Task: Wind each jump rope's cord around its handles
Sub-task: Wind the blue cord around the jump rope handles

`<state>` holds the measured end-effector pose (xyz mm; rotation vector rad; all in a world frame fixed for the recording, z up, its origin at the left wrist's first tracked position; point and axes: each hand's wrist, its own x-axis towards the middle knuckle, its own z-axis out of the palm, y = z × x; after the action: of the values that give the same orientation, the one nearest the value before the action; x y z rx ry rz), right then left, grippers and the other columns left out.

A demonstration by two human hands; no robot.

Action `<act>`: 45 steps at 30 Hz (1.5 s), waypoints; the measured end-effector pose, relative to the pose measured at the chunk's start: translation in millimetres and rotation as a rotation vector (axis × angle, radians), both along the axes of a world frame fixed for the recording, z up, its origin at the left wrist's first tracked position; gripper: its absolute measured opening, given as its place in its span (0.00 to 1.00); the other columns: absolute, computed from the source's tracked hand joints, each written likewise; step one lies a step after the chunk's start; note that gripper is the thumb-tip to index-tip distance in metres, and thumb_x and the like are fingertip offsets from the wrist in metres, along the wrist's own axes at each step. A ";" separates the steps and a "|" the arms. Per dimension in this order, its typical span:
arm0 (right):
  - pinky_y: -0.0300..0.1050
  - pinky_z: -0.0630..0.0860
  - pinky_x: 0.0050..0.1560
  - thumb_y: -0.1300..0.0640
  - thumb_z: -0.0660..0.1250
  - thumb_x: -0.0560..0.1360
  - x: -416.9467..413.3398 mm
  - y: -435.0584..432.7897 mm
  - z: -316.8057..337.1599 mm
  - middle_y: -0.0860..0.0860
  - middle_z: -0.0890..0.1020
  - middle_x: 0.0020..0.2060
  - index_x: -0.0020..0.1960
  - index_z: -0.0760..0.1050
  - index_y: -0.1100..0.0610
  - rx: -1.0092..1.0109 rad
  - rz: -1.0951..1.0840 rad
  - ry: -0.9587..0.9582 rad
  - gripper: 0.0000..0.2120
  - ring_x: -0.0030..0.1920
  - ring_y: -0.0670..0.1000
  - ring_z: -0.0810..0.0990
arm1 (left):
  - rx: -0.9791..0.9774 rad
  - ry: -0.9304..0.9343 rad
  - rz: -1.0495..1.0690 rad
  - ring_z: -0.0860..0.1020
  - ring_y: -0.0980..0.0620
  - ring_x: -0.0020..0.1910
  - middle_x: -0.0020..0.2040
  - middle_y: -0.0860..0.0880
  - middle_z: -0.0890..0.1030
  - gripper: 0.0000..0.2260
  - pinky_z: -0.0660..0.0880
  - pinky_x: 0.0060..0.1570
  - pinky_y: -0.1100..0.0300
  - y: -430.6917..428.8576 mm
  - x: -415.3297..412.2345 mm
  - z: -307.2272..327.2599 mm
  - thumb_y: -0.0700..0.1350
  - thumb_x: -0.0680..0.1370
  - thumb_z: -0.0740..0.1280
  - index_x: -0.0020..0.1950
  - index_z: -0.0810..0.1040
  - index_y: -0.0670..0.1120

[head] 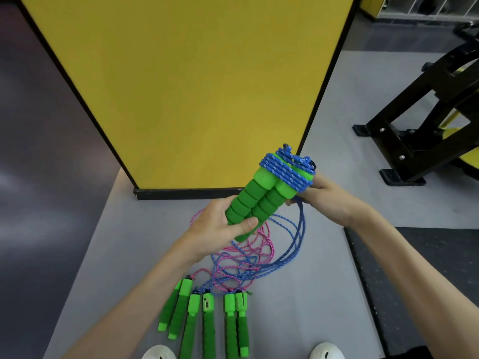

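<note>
A yellow panel (186, 86) with a black edge stands upright on the grey floor (108, 255), filling the left and centre. Below it, six green jump-rope handles (207, 320) lie side by side on the floor near two white shoe tips (160, 353); their pink cords (248, 251) lie tangled just beyond them. The left hand (223, 225) is curled round the lower end of a pair of green foam handles (259, 200), thumb across the front, holding them tilted up to the right. The blue cord (285, 169) is wound in several turns round their upper end; its loose length hangs down from there into the tangle on the floor. The right hand (329, 200) sits behind the wound end, fingertips pinching the cord just below the turns. Further right lie a dark mat (414, 281) and a black metal rack (427, 120).
</note>
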<state>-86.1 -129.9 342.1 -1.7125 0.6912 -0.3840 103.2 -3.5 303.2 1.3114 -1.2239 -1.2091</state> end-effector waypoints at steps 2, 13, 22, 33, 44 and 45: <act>0.37 0.67 0.36 0.62 0.54 0.82 2.8 1.4 -3.0 0.50 0.69 0.30 0.36 0.69 0.56 -0.002 0.008 -0.018 0.16 0.33 0.49 0.66 | 0.010 0.028 0.018 0.81 0.52 0.45 0.44 0.52 0.84 0.07 0.76 0.44 0.60 -0.7 0.6 0.6 0.41 0.74 0.72 0.51 0.80 0.48; 0.43 0.71 0.32 0.58 0.59 0.81 12.5 9.0 -9.0 0.42 0.76 0.28 0.38 0.73 0.51 -0.494 -0.174 0.137 0.13 0.28 0.43 0.73 | 0.053 0.097 0.137 0.82 0.47 0.43 0.44 0.46 0.84 0.04 0.78 0.42 0.58 -4.4 5.4 0.4 0.40 0.76 0.69 0.50 0.80 0.45; 0.41 0.66 0.29 0.60 0.55 0.82 9.4 5.7 -9.9 0.45 0.70 0.25 0.40 0.75 0.56 -0.282 -0.240 0.215 0.15 0.25 0.45 0.66 | 0.099 0.060 0.384 0.82 0.45 0.42 0.46 0.42 0.84 0.04 0.79 0.47 0.52 -10.6 16.6 -2.2 0.37 0.76 0.69 0.49 0.80 0.45; 0.36 0.61 0.25 0.56 0.58 0.81 17.4 23.0 6.4 0.47 0.68 0.22 0.37 0.75 0.58 -0.184 -0.218 0.131 0.17 0.24 0.48 0.62 | 0.110 -0.801 0.445 0.76 0.44 0.46 0.42 0.45 0.80 0.10 0.68 0.41 0.55 -16.4 13.6 -5.8 0.51 0.76 0.69 0.47 0.76 0.44; 0.38 0.58 0.25 0.55 0.61 0.80 18.2 21.7 25.9 0.46 0.64 0.22 0.37 0.78 0.60 -0.144 -0.191 0.110 0.16 0.24 0.47 0.59 | 0.109 -1.408 0.146 0.81 0.44 0.47 0.47 0.46 0.80 0.11 0.66 0.36 0.58 -1.3 -12.9 -4.0 0.34 0.78 0.58 0.59 0.69 0.43; 0.39 0.57 0.26 0.54 0.61 0.80 17.2 19.1 26.8 0.47 0.63 0.23 0.36 0.78 0.59 -0.151 -0.206 0.112 0.17 0.25 0.47 0.58 | 0.102 -1.420 0.115 0.81 0.45 0.46 0.47 0.46 0.81 0.12 0.66 0.36 0.58 -0.2 -15.3 -5.4 0.32 0.78 0.57 0.59 0.69 0.42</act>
<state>-68.9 -110.7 368.9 -1.8217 0.9449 -0.4967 87.9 -3.6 297.8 2.3850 -1.9470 -0.0713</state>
